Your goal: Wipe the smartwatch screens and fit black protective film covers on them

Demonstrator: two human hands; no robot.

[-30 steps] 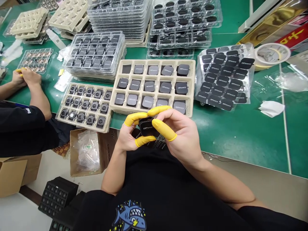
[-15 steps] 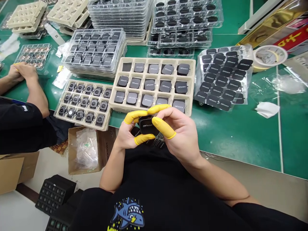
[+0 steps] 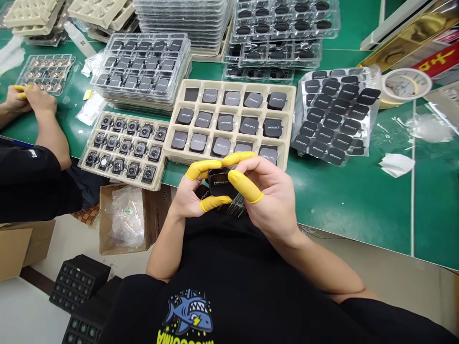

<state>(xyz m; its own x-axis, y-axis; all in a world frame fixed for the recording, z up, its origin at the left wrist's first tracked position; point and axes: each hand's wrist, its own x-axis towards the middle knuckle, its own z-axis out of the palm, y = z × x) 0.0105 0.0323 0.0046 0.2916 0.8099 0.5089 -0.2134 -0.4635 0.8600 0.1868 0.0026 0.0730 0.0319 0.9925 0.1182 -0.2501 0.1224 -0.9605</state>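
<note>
Between my hands is a black square watch face (image 3: 218,182) printed "HiFuture", held above the table's near edge. My left hand (image 3: 190,193), in yellow finger cots, grips its left side between finger and thumb. My right hand (image 3: 268,196) pinches the right side, its thumb lying over the front surface. Part of another dark printed piece (image 3: 202,192) shows below and behind my left fingers. Just beyond my hands stands a beige tray (image 3: 175,154) of black square "HiFuture" watch faces; one compartment at its far left holds only a dark square.
Left of it lies a beige tray (image 3: 83,165) of watch bodies showing sensor backs. Printed black stickers on a sheet (image 3: 332,119) lie right, beside a tape roll (image 3: 407,88). Stacked clear trays (image 3: 143,95) stand behind. A co-worker's hands (image 3: 36,98) are at far left.
The view has shifted slightly. My hands keep nearly the same grip on the watch face, with the right thumb still across it. The co-worker's hands have moved a little.
</note>
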